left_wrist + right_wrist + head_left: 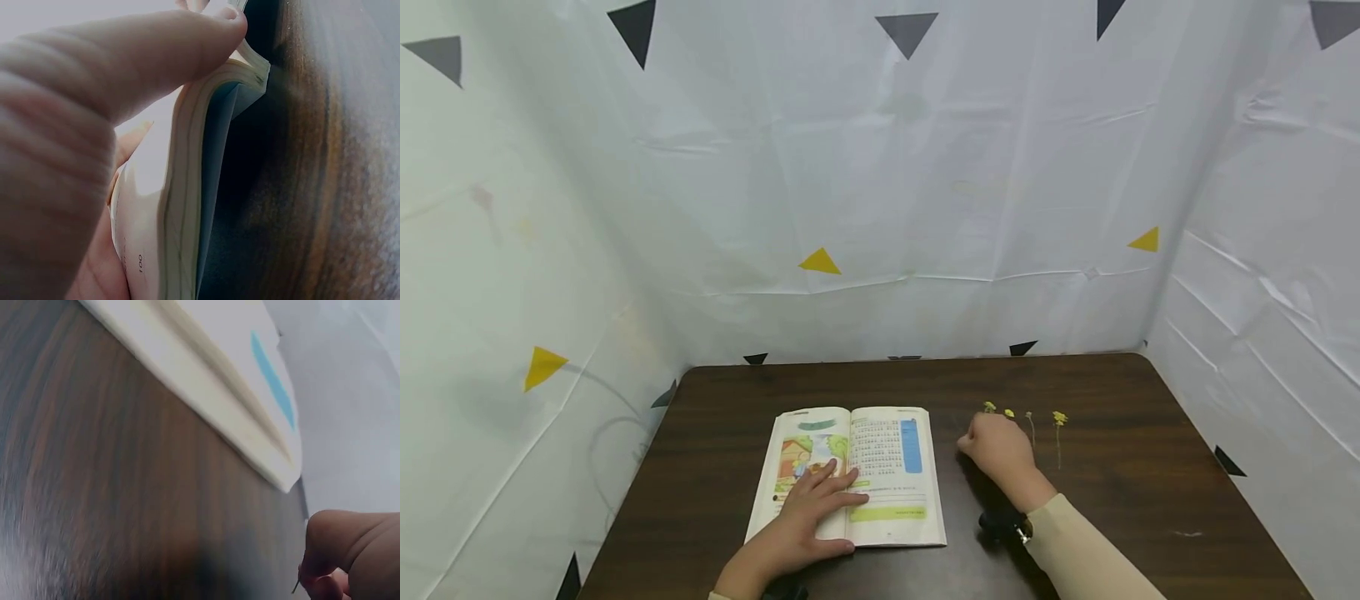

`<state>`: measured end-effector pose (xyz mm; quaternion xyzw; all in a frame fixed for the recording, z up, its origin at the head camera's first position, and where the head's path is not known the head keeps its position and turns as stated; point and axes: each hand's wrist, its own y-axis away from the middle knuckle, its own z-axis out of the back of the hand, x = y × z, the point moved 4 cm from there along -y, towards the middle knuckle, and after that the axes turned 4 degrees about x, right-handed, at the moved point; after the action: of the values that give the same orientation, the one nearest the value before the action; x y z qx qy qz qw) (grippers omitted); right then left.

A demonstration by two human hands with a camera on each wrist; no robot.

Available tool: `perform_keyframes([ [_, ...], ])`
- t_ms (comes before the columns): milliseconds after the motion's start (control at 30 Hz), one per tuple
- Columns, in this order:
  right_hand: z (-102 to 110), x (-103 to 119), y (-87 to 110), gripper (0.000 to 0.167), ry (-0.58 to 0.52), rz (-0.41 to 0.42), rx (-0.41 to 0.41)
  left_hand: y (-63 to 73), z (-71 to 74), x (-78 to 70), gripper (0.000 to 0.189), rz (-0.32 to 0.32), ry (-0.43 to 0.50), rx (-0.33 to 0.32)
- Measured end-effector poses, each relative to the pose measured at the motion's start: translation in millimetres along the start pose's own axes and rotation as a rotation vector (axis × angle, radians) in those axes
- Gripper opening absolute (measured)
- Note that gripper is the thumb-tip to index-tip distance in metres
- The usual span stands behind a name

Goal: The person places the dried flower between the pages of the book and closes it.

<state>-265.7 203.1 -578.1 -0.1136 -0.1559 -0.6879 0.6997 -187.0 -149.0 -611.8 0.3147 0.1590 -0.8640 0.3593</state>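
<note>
An open picture book (pixel 887 467) lies on the dark wooden table (pixel 1112 517). My left hand (pixel 816 504) rests flat on its pages across the gutter, fingers spread. In the left wrist view the thumb (pixel 125 69) lies against the edge of the page stack (pixel 181 206). To the book's right, my right hand (pixel 996 446) has curled fingers at the stems of small yellow dried flowers (pixel 988 407). The right wrist view shows a fingertip (pixel 350 544) pinching a thin stem end. Two more flowers (pixel 1059 419) lie just right of that hand.
White sheets with grey, black and yellow triangles (pixel 820 262) wall in the table on three sides. The book's corner (pixel 275 469) shows in the right wrist view above bare wood (pixel 125 487). A dark wrist strap (pixel 1003 525) sits on my right forearm.
</note>
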Motion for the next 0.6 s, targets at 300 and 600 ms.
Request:
perform_keyframes([
  [300,-8.7,15.5,26.7,0.014,-0.405,-0.034,-0.144,0.4,-1.2,-0.9,0.067,0.01,0.012,-0.003],
  [600,-37.1,49.0,55.4,0.009,-0.939,-0.139,-0.055,0.7,0.8,-3.1,0.065,-0.027,-0.026,-0.033],
])
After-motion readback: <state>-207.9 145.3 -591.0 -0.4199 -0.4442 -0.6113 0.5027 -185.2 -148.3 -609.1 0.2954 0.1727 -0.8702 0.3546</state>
